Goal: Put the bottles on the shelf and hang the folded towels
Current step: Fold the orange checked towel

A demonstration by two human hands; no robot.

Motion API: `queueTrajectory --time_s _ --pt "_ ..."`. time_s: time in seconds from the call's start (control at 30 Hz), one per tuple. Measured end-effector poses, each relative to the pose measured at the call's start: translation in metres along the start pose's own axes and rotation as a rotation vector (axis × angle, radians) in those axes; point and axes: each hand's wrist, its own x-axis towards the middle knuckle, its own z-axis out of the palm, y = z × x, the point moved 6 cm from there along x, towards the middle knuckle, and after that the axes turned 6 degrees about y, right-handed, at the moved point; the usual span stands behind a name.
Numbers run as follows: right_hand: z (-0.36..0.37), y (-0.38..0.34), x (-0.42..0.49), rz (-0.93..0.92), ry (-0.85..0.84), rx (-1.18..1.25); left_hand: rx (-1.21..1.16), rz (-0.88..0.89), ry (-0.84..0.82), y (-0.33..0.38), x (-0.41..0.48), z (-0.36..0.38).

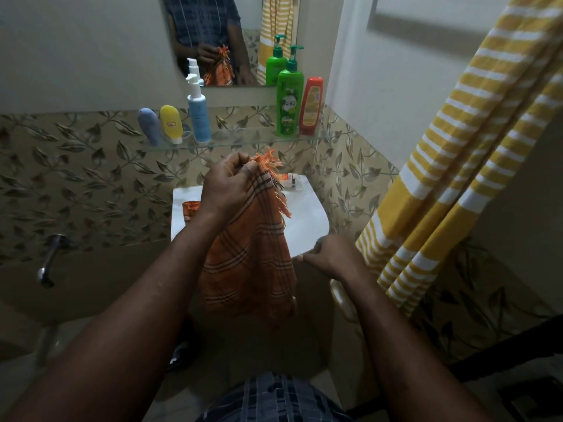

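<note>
A: Leaf-patterned tiles (76,178) run round the wall, with a mirror (213,32) higher up. What's in the grip?

B: Fingers of the left hand (227,184) are bunched round the fringed top edge of the orange checked towel (249,263) — the cloth hangs straight down from that fist.

A: And above it?

B: That's the glass shelf (243,141). Up and left of the fist stand a blue-grey tube (149,126), a yellow tube (171,123) and a white pump bottle (198,117). Up and right are a green pump bottle (289,102) and a red bottle (310,106), side by side.

A: Behind the towel?

B: There's a white ledge (304,220), with a small orange thing (190,208) on it left of the wrist.

A: The other hand?

B: Lower and right of the grip is the right hand (330,257), fingers curled, tips just beside the cloth's edge — I can't tell whether it pinches it. Further right hangs a yellow striped towel (457,178), and far left there's a metal tap (48,260).
</note>
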Motion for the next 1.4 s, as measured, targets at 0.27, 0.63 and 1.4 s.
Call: queueTrajectory --time_s 0.27,0.63,1.4 --pt "-0.006 -0.054 0.000 -0.202 -0.087 0.484 -0.164 -0.007 -0.043 0.012 0.001 0.003" --pt "0.039 -0.034 -0.008 -0.209 0.036 0.349 -0.091 -0.028 0.159 -0.009 0.013 -0.017" --pt "-0.049 -0.053 -0.006 -0.277 0.320 0.838 0.065 0.031 -0.363 -0.025 -0.013 0.041"
